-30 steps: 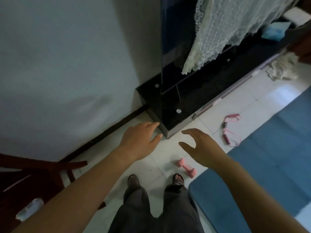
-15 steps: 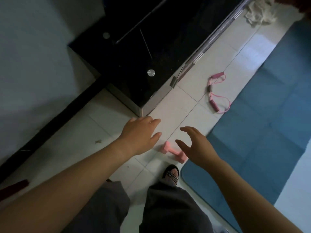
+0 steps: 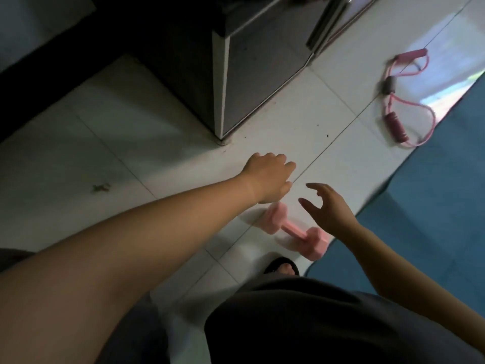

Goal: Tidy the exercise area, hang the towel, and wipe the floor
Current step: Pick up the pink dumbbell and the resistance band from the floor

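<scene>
Here we lean over a white tiled floor (image 3: 162, 143), both bare hands out above a pink dumbbell (image 3: 296, 229) that lies flat across a tile seam, just beside the edge of a blue mat (image 3: 433, 206) and just ahead of our sandalled foot (image 3: 282, 266). We judge this the reach for the first piece of gear to tidy; nothing is gathered yet.

The risks, as we read them: the dumbbell sits close to our toes, so a loose or one-ended pick-up could let it tip and drop onto the foot or crack against the tile. A hurried grab might also knock it against the mat's edge. The pink resistance band (image 3: 401, 98) lies well apart, up by the dark cabinet (image 3: 262, 74), and could tangle underfoot if we step that way before lifting it. A small scrap of debris (image 3: 101, 187) and dark specks near the cabinet's corner remain for the wipe.

The left hand (image 3: 267, 179) hovers palm down with fingers loosely curled, holding nothing. The right hand (image 3: 330, 208) is spread wide, thumb and fingers parted in a cupped shape above the dumbbell's handle, empty and not yet touching it.
</scene>
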`<control>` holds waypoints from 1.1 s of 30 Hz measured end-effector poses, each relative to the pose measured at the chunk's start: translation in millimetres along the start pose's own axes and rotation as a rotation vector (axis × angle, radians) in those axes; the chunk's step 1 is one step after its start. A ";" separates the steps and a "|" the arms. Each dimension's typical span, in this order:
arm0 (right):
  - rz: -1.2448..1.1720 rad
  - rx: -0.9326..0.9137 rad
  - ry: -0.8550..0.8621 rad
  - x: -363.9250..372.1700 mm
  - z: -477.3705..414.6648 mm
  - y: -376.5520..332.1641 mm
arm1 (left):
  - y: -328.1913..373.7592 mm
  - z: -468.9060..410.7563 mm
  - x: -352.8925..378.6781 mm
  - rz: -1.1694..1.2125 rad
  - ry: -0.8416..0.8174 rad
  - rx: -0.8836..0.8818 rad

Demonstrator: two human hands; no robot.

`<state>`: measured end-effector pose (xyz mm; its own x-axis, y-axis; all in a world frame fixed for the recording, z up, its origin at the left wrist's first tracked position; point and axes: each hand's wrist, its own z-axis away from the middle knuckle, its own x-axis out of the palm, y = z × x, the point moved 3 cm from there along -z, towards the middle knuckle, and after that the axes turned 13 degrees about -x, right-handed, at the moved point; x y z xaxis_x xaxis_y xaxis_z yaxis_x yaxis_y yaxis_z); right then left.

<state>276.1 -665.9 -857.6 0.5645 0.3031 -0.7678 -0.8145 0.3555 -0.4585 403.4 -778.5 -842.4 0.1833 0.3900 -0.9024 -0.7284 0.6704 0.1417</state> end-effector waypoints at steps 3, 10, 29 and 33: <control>0.005 0.003 0.038 19.5 -12.3 20.4 | 7.4 -19.3 34.9 0.039 -0.033 0.041; -0.042 0.060 0.049 31.6 5.3 42.0 | 6.8 -18.2 72.5 0.111 -0.145 0.127; -0.060 0.103 0.007 84.4 62.0 72.7 | 27.7 -9.1 124.5 -0.009 -0.207 0.288; -0.058 0.060 -0.002 89.4 66.5 75.1 | 29.4 -6.8 126.1 -0.028 -0.239 0.302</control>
<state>274.3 -553.3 -930.9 0.6106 0.2824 -0.7399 -0.7711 0.4248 -0.4743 400.6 -713.8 -954.8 0.3746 0.4812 -0.7926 -0.5002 0.8246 0.2642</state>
